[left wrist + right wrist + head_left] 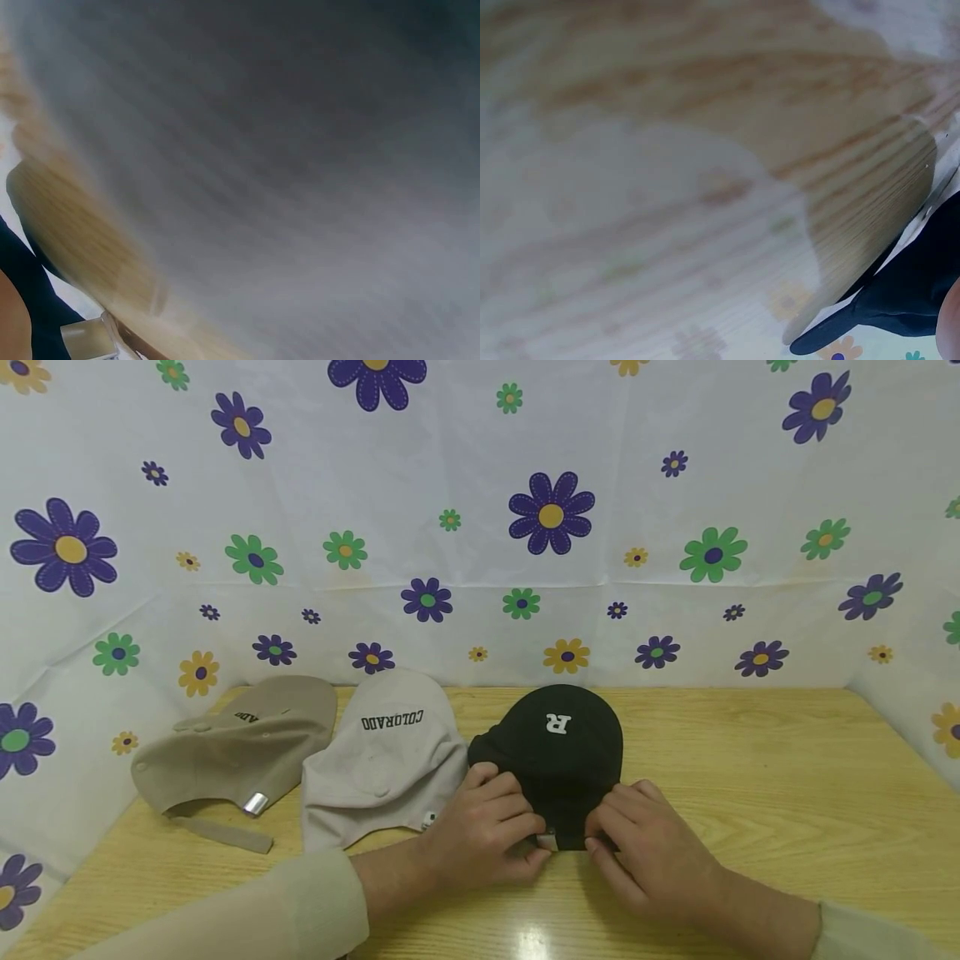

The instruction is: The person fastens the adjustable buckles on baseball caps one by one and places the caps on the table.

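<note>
A black baseball cap [573, 768] with a white R lies on the table, its brim towards the back wall. My left hand [487, 827] grips its rear left edge, fingers curled beside the small metal buckle [547, 842] of the back strap. On the rear right edge, my right hand [652, 852] pinches the cap between thumb and fingers. The left wrist view is mostly blurred grey, with the buckle [88, 339] low at the left. The right wrist view catches the cap's dark cloth [907, 289] at its lower right.
Left of the black cap lies a light grey cap [382, 752] lettered COLORADO. Further left is a tan cap [240, 752], its strap [221, 833] loose on the wooden table [757, 793]. A flower-printed white cloth [480, 468] hangs behind and at the sides.
</note>
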`<state>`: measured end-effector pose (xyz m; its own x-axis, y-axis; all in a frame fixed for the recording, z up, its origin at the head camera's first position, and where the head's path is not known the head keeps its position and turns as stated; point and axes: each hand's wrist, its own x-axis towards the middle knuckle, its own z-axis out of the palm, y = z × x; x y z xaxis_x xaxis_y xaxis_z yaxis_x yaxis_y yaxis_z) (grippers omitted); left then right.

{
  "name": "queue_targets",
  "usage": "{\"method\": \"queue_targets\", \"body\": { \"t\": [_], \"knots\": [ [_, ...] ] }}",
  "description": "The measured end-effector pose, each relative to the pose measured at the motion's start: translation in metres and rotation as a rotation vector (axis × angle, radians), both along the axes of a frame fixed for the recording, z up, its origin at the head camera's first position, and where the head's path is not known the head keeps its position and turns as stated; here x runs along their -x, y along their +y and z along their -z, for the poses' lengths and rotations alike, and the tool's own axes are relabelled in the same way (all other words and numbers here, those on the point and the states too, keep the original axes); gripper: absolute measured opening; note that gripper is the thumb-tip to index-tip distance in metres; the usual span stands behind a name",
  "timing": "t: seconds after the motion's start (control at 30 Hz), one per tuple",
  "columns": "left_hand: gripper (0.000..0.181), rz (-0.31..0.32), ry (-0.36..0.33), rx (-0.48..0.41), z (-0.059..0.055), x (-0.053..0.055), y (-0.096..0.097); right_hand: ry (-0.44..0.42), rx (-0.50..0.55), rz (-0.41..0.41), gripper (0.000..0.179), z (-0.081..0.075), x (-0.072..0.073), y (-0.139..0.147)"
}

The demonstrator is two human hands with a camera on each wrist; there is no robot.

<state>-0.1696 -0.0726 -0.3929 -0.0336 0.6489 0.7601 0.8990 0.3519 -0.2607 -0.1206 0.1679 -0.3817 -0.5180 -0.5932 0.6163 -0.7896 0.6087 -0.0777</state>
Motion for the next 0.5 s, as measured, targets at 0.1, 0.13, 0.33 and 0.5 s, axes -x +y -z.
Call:
{"method": "queue_targets", "body": {
  "t": [0.1, 0.13, 0.33, 0.5],
  "knots": [
    [0.013, -0.005, -0.008, 0.0, -0.0005, -0.0004, 0.0, -0.01, 0.003, 0.016, 0.008, 0.0002, -0.0003, 0.0005],
    [0.013, -0.005, -0.01, 0.0, -0.0006, -0.0005, 0.0, -0.015, 0.003, 0.022, 0.007, 0.0, -0.0005, 0.0006],
    [0.01, 0.004, 0.002, 0.001, -0.0005, -0.0003, -0.0001, 0.015, 0.027, 0.021, 0.008, -0.0005, -0.0006, -0.0004],
    [0.012, 0.037, 0.034, 0.001, 0.0009, 0.0008, 0.0003, 0.029, 0.029, 0.028, 0.009, -0.0001, 0.0006, -0.001]
  ]
}}
